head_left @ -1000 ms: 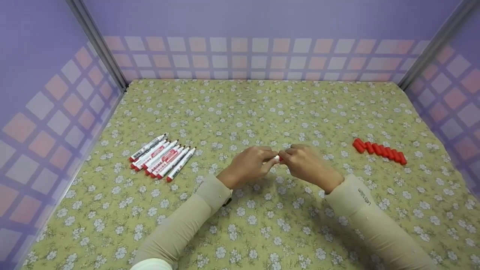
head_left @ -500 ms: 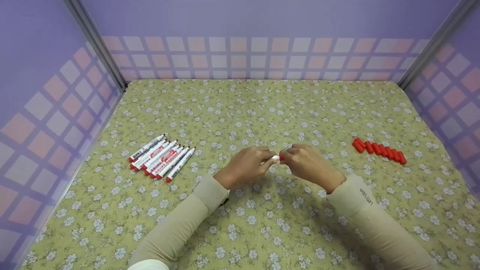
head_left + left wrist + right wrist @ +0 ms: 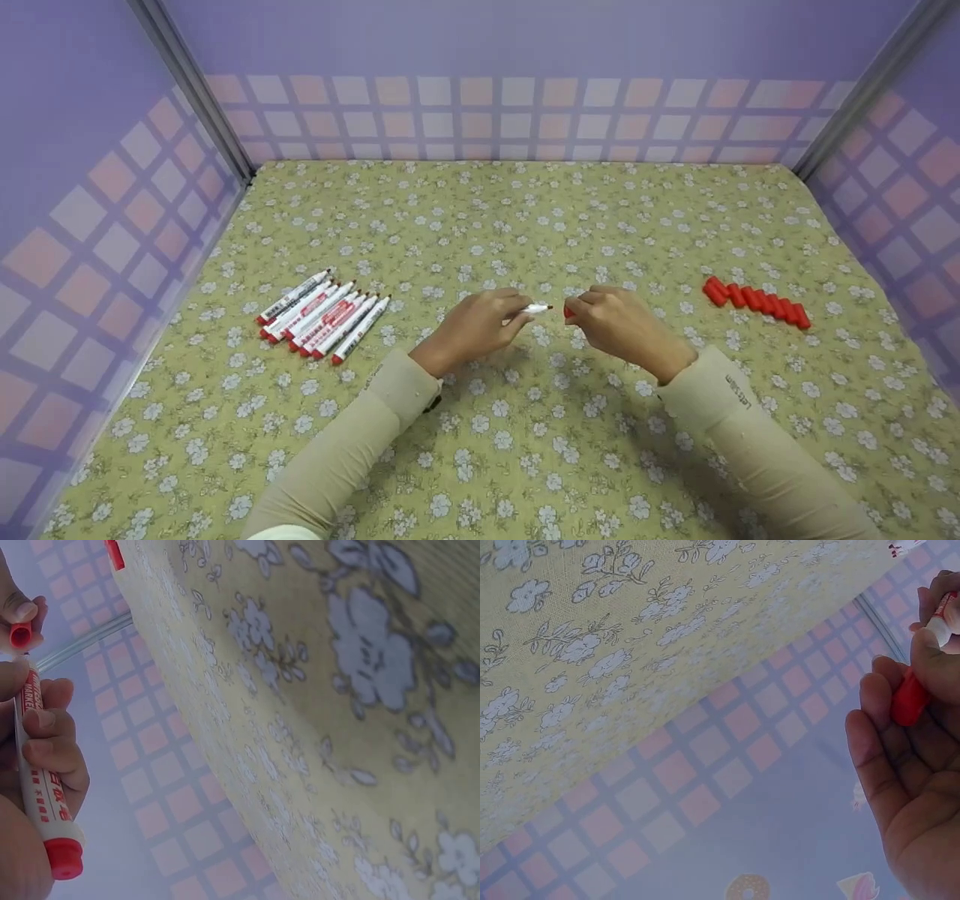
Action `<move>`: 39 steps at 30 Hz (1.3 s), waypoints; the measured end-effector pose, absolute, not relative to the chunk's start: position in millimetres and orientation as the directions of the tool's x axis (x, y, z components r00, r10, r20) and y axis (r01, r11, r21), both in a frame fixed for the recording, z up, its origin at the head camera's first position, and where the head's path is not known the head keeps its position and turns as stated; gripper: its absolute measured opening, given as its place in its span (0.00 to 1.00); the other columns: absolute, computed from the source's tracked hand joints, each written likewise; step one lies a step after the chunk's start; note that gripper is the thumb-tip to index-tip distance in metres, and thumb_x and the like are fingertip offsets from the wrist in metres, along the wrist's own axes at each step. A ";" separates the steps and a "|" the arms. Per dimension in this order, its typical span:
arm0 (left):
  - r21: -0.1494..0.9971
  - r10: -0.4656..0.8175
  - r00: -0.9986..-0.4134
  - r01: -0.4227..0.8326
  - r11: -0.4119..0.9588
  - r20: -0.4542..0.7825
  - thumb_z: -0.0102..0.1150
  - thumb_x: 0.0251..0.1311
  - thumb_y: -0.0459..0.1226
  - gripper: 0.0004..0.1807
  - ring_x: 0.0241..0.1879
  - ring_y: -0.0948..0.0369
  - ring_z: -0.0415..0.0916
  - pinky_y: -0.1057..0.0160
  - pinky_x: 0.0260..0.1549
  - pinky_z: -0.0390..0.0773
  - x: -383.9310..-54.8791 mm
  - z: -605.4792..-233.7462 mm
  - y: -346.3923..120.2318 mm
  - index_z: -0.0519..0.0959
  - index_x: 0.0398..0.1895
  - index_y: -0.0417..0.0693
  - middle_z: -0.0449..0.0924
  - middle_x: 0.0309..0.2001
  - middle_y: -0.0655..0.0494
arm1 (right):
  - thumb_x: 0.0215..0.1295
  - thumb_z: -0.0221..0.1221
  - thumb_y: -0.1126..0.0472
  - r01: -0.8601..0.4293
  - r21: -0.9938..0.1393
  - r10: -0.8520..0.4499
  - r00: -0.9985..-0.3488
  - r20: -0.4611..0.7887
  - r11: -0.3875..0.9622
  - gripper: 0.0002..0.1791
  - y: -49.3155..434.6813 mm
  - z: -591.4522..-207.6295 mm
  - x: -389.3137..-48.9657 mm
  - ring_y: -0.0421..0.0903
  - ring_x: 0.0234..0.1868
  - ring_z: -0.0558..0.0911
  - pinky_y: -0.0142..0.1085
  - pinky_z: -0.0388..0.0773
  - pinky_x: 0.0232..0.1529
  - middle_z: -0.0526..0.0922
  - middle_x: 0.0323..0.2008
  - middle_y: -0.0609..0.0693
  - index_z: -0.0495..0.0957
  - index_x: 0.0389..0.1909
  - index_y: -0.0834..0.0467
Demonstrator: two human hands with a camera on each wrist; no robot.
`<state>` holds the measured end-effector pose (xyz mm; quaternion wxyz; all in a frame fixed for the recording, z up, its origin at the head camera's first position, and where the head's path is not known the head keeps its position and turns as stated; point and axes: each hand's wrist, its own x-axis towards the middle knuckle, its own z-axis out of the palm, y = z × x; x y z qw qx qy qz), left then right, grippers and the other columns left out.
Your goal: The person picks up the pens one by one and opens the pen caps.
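My left hand (image 3: 478, 324) grips an uncapped marker (image 3: 39, 765), white with red print and a red end plug. Its dark red tip points right, toward my other hand, in the head view. Between thumb and fingers, my right hand (image 3: 616, 327) pinches a red marker cap (image 3: 910, 699); the cap's hollow mouth shows in the left wrist view. A small gap separates the tip from the cap. Both hands are held over the middle of the table.
Several uncapped white markers (image 3: 322, 315) lie side by side on the left of the flowered tablecloth (image 3: 480, 225). A row of red caps (image 3: 757, 301) lies at the right. Purple walls (image 3: 495, 45) with a checked band enclose the back and sides.
The cap has come off the marker. My left hand has drawn left with the marker, baring its tip, while my right hand has stayed nearly in place with the cap.
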<state>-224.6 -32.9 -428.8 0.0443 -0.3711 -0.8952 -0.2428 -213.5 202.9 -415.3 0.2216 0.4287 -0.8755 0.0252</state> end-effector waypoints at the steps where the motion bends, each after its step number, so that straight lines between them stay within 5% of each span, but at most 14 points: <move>1: 0.412 0.636 -0.729 0.677 0.610 0.254 0.51 0.70 0.42 0.15 0.40 0.60 0.81 0.62 0.39 0.81 -224.9 -429.3 -34.6 0.81 0.52 0.46 0.81 0.45 0.53 | 0.57 0.67 0.64 -0.761 0.145 -0.739 -0.535 0.410 0.632 0.05 202.9 -415.2 -213.4 0.45 0.21 0.78 0.35 0.78 0.26 0.83 0.22 0.52 0.81 0.29 0.61; 8: 0.482 0.574 -0.792 0.593 0.645 0.207 0.51 0.70 0.43 0.16 0.44 0.62 0.81 0.62 0.41 0.80 -225.4 -433.3 -48.5 0.79 0.54 0.46 0.81 0.46 0.54 | 0.56 0.67 0.64 -0.763 0.122 -0.734 -0.545 0.405 0.635 0.05 203.2 -416.7 -214.2 0.47 0.22 0.79 0.36 0.78 0.27 0.84 0.23 0.52 0.81 0.29 0.61; 14: 0.515 0.509 -0.844 0.517 0.684 0.172 0.50 0.71 0.44 0.16 0.34 0.62 0.77 0.62 0.32 0.77 -227.3 -434.7 -58.8 0.80 0.52 0.46 0.80 0.44 0.53 | 0.59 0.66 0.63 -0.767 0.111 -0.732 -0.544 0.410 0.632 0.05 204.6 -418.5 -215.5 0.47 0.22 0.78 0.37 0.78 0.27 0.83 0.23 0.52 0.82 0.30 0.62; 30: 0.569 0.302 -0.948 0.306 0.764 0.105 0.52 0.69 0.40 0.15 0.44 0.55 0.78 0.56 0.42 0.78 -236.9 -442.7 -92.6 0.78 0.52 0.41 0.78 0.48 0.47 | 0.59 0.65 0.64 -0.763 0.114 -0.731 -0.549 0.404 0.636 0.04 208.7 -421.1 -215.7 0.46 0.21 0.77 0.35 0.77 0.23 0.82 0.22 0.52 0.81 0.29 0.62; 39: 0.529 0.233 -0.971 0.228 0.817 0.058 0.49 0.69 0.35 0.18 0.30 0.57 0.69 0.58 0.29 0.72 -238.8 -443.1 -115.4 0.74 0.57 0.36 0.71 0.42 0.43 | 0.59 0.66 0.65 -0.761 0.097 -0.730 -0.566 0.384 0.641 0.05 210.2 -420.7 -214.7 0.46 0.22 0.78 0.35 0.78 0.25 0.83 0.23 0.53 0.81 0.31 0.63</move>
